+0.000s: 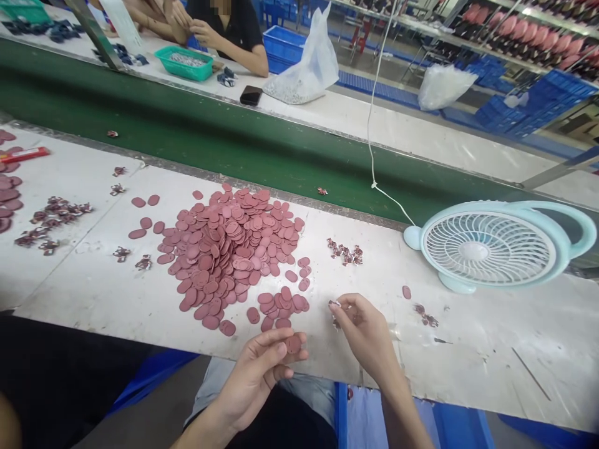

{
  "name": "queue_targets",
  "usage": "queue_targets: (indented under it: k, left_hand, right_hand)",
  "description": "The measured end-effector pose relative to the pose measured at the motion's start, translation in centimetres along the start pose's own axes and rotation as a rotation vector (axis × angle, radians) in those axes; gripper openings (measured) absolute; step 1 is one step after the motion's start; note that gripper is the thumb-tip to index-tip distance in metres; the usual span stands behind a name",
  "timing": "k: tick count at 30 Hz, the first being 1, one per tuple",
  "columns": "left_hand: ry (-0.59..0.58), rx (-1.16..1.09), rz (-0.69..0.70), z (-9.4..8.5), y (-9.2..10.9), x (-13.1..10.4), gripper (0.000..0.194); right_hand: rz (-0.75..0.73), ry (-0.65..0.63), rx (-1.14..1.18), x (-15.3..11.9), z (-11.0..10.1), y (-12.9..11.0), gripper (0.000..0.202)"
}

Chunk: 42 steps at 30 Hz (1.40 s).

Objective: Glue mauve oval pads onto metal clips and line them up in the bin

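Near the table's front edge, my left hand (262, 371) pinches one flat reddish oval piece (293, 344) between thumb and fingers. To its right, my right hand (362, 327) is closed over the table, with a small shiny dark-red and silver piece (334, 304) at its fingertips. More small pieces are partly hidden under that hand. A large heap of the same oval pieces (224, 243) lies beyond my left hand, with a smaller group (281, 307) between heap and hand. Beyond my right hand is a cluster of small dark-red and silver pieces (345, 252).
A light-blue fan (491, 246) stands at the right, its white cord (372, 137) rising over the green belt (262, 149). More small pieces (58, 215) lie at left. Across the belt are a person (229, 37), a green basket (184, 63), a phone (251, 95) and a plastic bag (306, 65).
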State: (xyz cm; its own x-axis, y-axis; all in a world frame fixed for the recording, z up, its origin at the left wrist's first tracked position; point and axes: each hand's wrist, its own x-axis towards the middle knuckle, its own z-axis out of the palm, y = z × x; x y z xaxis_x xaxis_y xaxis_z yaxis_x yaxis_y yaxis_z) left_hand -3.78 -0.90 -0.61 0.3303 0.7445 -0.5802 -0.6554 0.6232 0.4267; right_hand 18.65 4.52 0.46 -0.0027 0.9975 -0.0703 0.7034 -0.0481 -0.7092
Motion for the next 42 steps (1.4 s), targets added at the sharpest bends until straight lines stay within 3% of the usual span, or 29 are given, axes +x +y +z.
queue_targets:
  k: [5, 9, 12, 16, 19, 22, 27, 34, 42]
  left_hand:
    - [-0.059, -0.023, -0.016, -0.3, -0.3, -0.1, 0.02]
    - [-0.114, -0.004, -0.016, 0.1, -0.6, -0.1, 0.02]
    - [-0.114, 0.021, -0.021, 0.5, -0.6, -0.2, 0.021]
    - [-0.112, 0.075, -0.02, 1.1, -0.8, -0.4, 0.022]
    - [-0.125, 0.123, 0.006, 1.4, -1.1, -0.5, 0.022]
    - [-0.137, 0.183, 0.066, 1.6, -1.6, -0.7, 0.022]
    - [-0.144, 0.247, 0.143, 1.6, -2.3, -0.9, 0.023]
    - [-0.154, 0.223, 0.115, 1.6, -2.6, -1.1, 0.019]
    - [-0.171, 0.273, 0.111, 1.5, -2.5, -0.9, 0.006]
  right_hand:
    - [0.257, -0.153, 0.719, -4.4, -0.9, -2.1, 0.027]
    - [0.175, -0.128, 0.872, -6.9, -0.2, -2.1, 0.016]
    - [0.16, -0.073, 0.948, -8.0, 0.2, -2.0, 0.02]
    - [0.087, -0.121, 1.034, -8.5, 0.1, -1.9, 0.021]
    - [0.093, -0.073, 1.041, -8.5, 0.0, -2.0, 0.016]
    - [0.21, -0.015, 0.947, -8.5, -0.2, -2.5, 0.03]
    - [0.11, -0.081, 0.823, -8.3, -0.7, -4.0, 0.015]
    - [0.235, -0.141, 0.826, -8.4, -0.4, -4.0, 0.016]
    - [0.245, -0.195, 0.757, -8.3, -0.8, -3.7, 0.015]
